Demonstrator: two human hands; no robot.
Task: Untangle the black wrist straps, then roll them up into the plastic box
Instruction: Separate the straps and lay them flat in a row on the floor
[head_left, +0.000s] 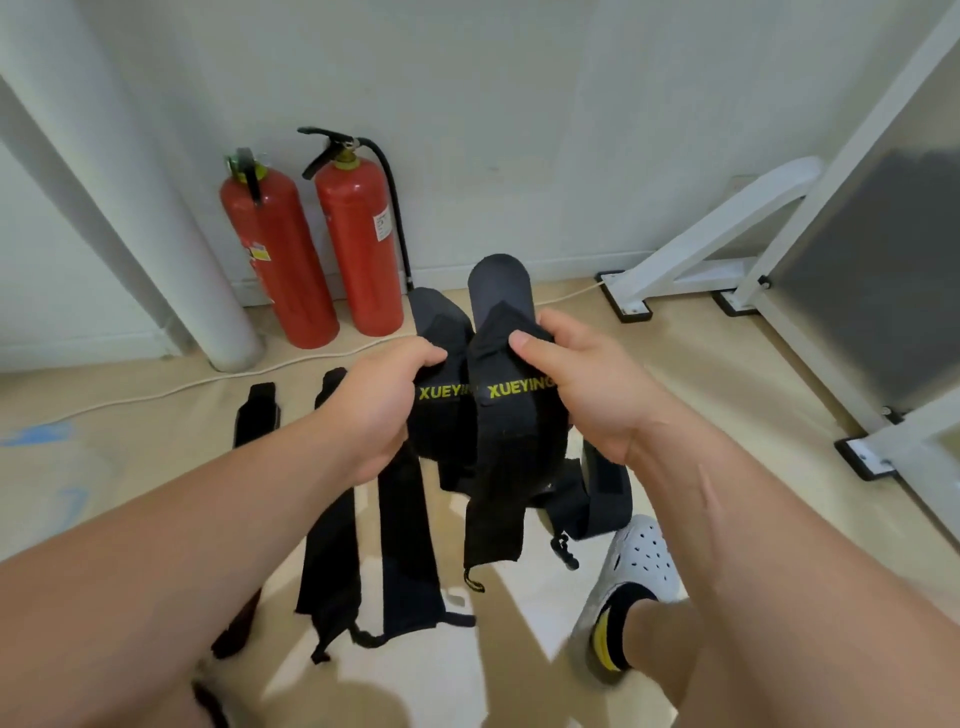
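Note:
I hold a bunch of black wrist straps (509, 447) with yellow XUEYING lettering in front of me, above the floor. My left hand (382, 400) grips the left strap (441, 415) of the bunch. My right hand (582, 384) pinches the right strap near its top with thumb and fingers. Long strap tails (405, 540) hang down from the bunch toward the floor. Two more black straps (257, 415) lie flat on the floor at the left. No plastic box is in view.
Two red fire extinguishers (358, 244) stand against the wall behind the straps. A white pillar (156, 234) is at the left, a white metal frame (727, 244) at the right. A white cable (156, 395) runs over the beige floor. My foot in a white clog (639, 561) is at the lower right.

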